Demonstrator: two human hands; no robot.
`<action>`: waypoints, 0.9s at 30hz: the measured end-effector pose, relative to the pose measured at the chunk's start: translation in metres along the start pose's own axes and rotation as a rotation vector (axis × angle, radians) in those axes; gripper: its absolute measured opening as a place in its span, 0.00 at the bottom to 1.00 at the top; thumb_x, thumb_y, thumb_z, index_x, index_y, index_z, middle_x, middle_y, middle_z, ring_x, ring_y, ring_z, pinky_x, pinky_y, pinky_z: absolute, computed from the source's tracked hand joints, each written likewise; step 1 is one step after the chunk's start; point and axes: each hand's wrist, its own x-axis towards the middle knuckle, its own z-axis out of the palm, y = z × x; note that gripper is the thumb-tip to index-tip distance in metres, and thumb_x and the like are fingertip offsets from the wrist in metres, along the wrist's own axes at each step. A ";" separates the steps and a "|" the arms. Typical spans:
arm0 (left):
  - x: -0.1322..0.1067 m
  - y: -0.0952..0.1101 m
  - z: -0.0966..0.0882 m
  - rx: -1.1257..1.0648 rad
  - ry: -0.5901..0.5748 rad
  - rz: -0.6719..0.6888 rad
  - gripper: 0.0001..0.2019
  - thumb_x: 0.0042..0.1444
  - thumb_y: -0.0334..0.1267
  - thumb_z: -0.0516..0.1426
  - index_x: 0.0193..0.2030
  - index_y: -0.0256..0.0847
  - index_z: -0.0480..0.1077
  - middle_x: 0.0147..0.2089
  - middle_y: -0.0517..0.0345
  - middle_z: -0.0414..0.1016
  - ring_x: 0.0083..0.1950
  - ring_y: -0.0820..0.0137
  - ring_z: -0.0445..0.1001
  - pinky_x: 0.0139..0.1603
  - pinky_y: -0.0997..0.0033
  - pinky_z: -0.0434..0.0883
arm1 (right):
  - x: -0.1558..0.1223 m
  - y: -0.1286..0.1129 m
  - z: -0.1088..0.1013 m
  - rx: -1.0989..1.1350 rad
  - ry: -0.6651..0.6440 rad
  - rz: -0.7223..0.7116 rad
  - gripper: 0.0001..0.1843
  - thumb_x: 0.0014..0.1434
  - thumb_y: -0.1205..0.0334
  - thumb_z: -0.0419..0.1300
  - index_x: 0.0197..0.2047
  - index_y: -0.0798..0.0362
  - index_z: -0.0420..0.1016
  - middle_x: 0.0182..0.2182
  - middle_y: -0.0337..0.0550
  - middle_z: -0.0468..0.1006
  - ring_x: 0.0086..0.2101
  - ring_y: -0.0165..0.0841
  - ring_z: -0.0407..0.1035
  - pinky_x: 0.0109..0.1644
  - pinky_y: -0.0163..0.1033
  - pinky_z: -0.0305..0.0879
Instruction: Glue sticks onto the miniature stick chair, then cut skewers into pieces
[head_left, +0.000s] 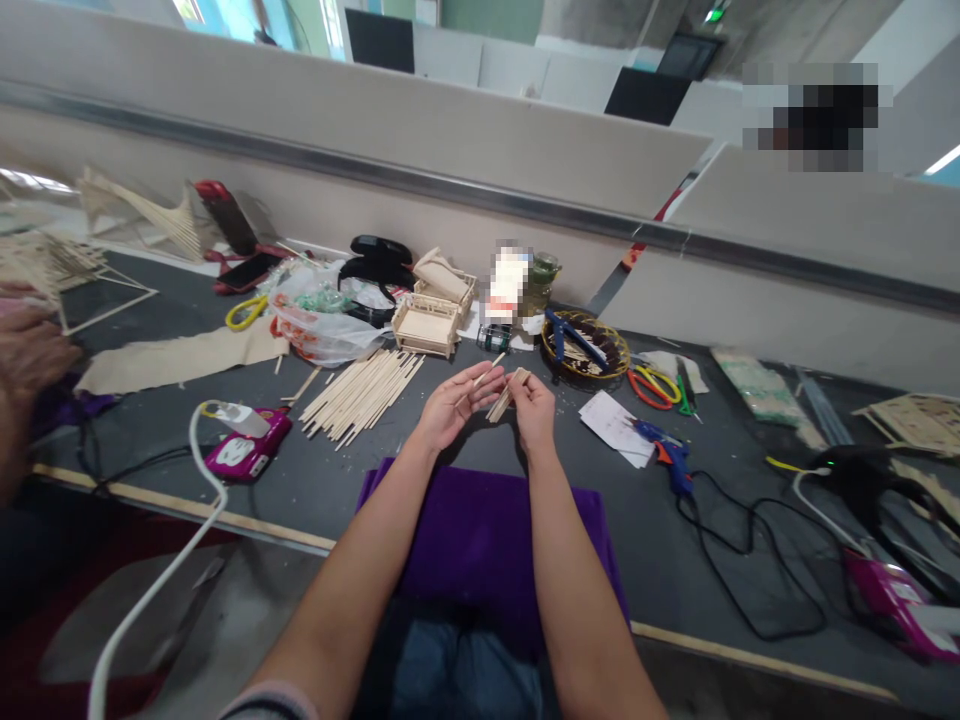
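Now left hand (454, 406) fingers pinch one stick (489, 369); right hand (535, 408) fingers grip a bundle (503, 399)

Bare forearms rise to mid-frame, left hand (452, 406) and right hand (535, 405) close together, fingertips of both pinched closed.

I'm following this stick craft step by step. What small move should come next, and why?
Probably bring the thin single wooden stick pinched in the left hand across to the short bundle of wooden sticks in the right hand: the hands hold them close together, stick tip near the bundle.
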 end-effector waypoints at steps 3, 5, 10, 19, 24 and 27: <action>-0.001 0.002 0.001 -0.026 -0.006 -0.008 0.20 0.52 0.37 0.62 0.53 0.37 0.71 0.60 0.43 0.71 0.61 0.57 0.71 0.61 0.58 0.68 | -0.001 -0.001 0.001 0.030 0.001 0.007 0.18 0.50 0.48 0.64 0.36 0.54 0.75 0.31 0.40 0.80 0.31 0.32 0.73 0.38 0.38 0.70; -0.002 0.003 0.001 -0.017 0.001 -0.002 0.20 0.53 0.37 0.62 0.53 0.39 0.70 0.62 0.44 0.70 0.61 0.59 0.71 0.60 0.59 0.69 | -0.001 -0.002 0.002 0.050 -0.001 0.015 0.17 0.50 0.49 0.64 0.36 0.54 0.74 0.31 0.40 0.80 0.32 0.33 0.74 0.39 0.39 0.71; 0.001 -0.001 -0.003 0.009 0.059 0.080 0.25 0.48 0.36 0.66 0.52 0.43 0.66 0.59 0.50 0.72 0.53 0.63 0.77 0.57 0.61 0.71 | -0.002 -0.002 0.003 0.099 -0.018 0.031 0.18 0.50 0.47 0.65 0.36 0.52 0.73 0.31 0.42 0.82 0.31 0.36 0.77 0.41 0.44 0.73; 0.005 -0.005 -0.005 0.001 0.138 0.087 0.21 0.48 0.38 0.67 0.48 0.40 0.67 0.40 0.58 0.74 0.46 0.65 0.79 0.54 0.64 0.71 | -0.001 -0.001 0.004 0.139 -0.048 0.046 0.18 0.50 0.47 0.66 0.35 0.52 0.72 0.30 0.42 0.82 0.32 0.38 0.79 0.44 0.47 0.75; 0.006 -0.006 -0.004 0.020 0.151 0.096 0.22 0.44 0.38 0.69 0.44 0.39 0.68 0.34 0.62 0.72 0.40 0.69 0.80 0.51 0.67 0.72 | -0.001 -0.001 0.004 0.113 -0.038 0.045 0.18 0.50 0.47 0.65 0.36 0.52 0.72 0.32 0.44 0.83 0.32 0.38 0.79 0.43 0.46 0.75; 0.006 -0.006 -0.005 0.041 0.133 0.124 0.22 0.44 0.38 0.69 0.44 0.39 0.69 0.34 0.62 0.72 0.36 0.73 0.77 0.51 0.67 0.72 | -0.001 -0.003 0.003 0.103 -0.032 0.041 0.17 0.51 0.47 0.64 0.36 0.53 0.72 0.33 0.46 0.83 0.33 0.38 0.79 0.42 0.45 0.74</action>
